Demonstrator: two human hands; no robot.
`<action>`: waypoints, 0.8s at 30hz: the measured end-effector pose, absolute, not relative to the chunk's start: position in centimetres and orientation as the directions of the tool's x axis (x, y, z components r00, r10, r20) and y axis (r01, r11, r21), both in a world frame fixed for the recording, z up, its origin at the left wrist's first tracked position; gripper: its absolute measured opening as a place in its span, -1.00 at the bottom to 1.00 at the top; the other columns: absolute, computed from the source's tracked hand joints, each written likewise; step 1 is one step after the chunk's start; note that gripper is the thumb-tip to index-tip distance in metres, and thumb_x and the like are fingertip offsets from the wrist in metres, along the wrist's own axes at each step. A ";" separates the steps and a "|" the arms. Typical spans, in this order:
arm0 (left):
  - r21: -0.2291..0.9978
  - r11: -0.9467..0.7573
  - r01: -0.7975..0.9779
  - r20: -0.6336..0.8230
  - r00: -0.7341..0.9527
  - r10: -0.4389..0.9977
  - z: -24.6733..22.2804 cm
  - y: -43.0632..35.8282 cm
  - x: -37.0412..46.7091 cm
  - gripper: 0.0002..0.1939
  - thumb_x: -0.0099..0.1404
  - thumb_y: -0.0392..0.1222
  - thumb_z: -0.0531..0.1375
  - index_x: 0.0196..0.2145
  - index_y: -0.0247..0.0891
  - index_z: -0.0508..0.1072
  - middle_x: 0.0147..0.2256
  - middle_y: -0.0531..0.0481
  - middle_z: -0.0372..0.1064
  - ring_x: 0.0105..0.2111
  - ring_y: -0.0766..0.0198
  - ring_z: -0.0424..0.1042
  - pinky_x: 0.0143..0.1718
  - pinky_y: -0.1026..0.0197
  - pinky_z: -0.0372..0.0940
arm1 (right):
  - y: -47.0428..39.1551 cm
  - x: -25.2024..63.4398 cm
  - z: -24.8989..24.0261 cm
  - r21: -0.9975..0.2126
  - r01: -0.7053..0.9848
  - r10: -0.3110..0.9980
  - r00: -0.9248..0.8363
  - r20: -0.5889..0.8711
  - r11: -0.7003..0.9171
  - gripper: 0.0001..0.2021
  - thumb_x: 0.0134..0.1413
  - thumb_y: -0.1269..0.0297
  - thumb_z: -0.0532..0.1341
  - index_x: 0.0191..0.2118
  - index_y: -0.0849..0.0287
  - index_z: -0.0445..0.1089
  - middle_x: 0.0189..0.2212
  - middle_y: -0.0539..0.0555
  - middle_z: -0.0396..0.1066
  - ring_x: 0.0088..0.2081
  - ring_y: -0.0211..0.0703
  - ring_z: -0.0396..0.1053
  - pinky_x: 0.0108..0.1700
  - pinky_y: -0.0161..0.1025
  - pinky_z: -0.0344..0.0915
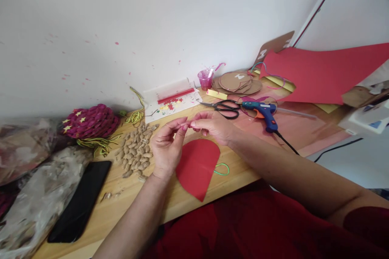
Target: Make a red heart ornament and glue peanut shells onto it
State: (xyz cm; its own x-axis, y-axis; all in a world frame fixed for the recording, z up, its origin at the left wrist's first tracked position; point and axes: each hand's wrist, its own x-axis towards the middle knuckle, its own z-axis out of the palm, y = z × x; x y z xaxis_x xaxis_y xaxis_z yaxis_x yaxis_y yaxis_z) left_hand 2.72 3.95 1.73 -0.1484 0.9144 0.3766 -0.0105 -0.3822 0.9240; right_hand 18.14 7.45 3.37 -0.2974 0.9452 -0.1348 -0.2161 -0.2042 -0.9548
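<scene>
My left hand (170,145) and my right hand (214,128) meet fingertip to fingertip above the table. Both are closed in a pinch, and whatever lies between the fingers is too small to make out. Just below them a red heart-shaped piece (199,166) lies flat, its point towards me. A green cord loop (222,169) sticks out from its right side. Left of my left hand is a spread of unshelled peanuts (135,149). Beyond my right hand lie black-handled scissors (226,108) and a blue glue gun (266,112).
A black phone (82,200) and plastic bags (51,194) lie at the left, near a purple star-decorated piece (92,121). Star sequins (170,105) rest on white paper. Behind stand a pink cup (206,79) and stacked cardboard shapes (235,82). Red sheet material (322,73) covers the right.
</scene>
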 end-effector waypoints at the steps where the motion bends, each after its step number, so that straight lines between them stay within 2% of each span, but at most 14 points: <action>1: 0.926 -0.376 -0.022 0.369 -0.147 0.918 1.8 3.9 2.8 -0.77 0.19 -0.16 0.43 -0.18 -0.19 0.64 -0.22 -0.06 0.63 -0.22 0.21 0.61 -0.09 0.19 0.48 | 7.5 18.1 3.3 -0.954 -0.225 0.946 -0.297 -0.128 -0.200 -0.86 -0.27 0.28 0.36 -0.55 0.15 0.40 -0.57 -0.05 0.38 -0.48 -0.29 0.24 -0.49 -0.31 0.01; 6: 0.934 -0.342 -0.099 0.328 -0.136 0.935 1.8 3.7 3.0 -0.76 0.16 -0.17 0.45 -0.19 -0.19 0.64 -0.23 -0.05 0.63 -0.22 0.22 0.61 -0.08 0.17 0.48 | 7.5 18.1 3.2 -0.945 -0.264 0.947 -0.300 -0.112 -0.195 -0.87 -0.30 0.30 0.33 -0.58 0.15 0.36 -0.60 -0.07 0.33 -0.52 -0.32 0.17 -0.50 -0.31 -0.02; 10: 0.940 -0.285 -0.185 0.270 -0.104 0.957 1.6 4.0 2.9 -0.74 0.18 -0.18 0.44 -0.15 -0.18 0.63 -0.24 -0.03 0.62 -0.19 0.25 0.59 -0.05 0.20 0.45 | 7.5 18.0 3.2 -0.942 -0.264 0.944 -0.307 -0.121 -0.207 -0.89 -0.30 0.31 0.32 -0.58 0.15 0.36 -0.57 -0.05 0.36 -0.49 -0.30 0.21 -0.47 -0.32 0.03; 18: 0.876 -0.018 -0.482 0.001 -0.037 0.999 1.5 4.7 2.5 -0.65 0.02 -0.19 0.52 -0.20 -0.17 0.63 -0.29 0.02 0.60 -0.33 0.39 0.52 -0.25 0.37 0.38 | 7.3 17.9 3.2 -0.956 -0.222 0.946 -0.301 -0.118 -0.190 -0.90 -0.26 0.29 0.32 -0.54 0.15 0.39 -0.55 -0.05 0.36 -0.49 -0.30 0.18 -0.48 -0.32 0.04; 24: 0.824 0.058 -0.564 -0.074 -0.005 0.997 1.6 4.9 2.4 -0.57 -0.06 -0.27 0.55 -0.18 -0.20 0.62 -0.33 0.07 0.56 -0.36 0.46 0.49 -0.28 0.43 0.37 | 7.4 17.8 3.3 -0.983 -0.129 0.962 -0.256 -0.091 -0.127 -0.85 -0.19 0.23 0.32 -0.49 0.16 0.37 -0.55 -0.07 0.34 -0.49 -0.31 0.19 -0.46 -0.31 0.06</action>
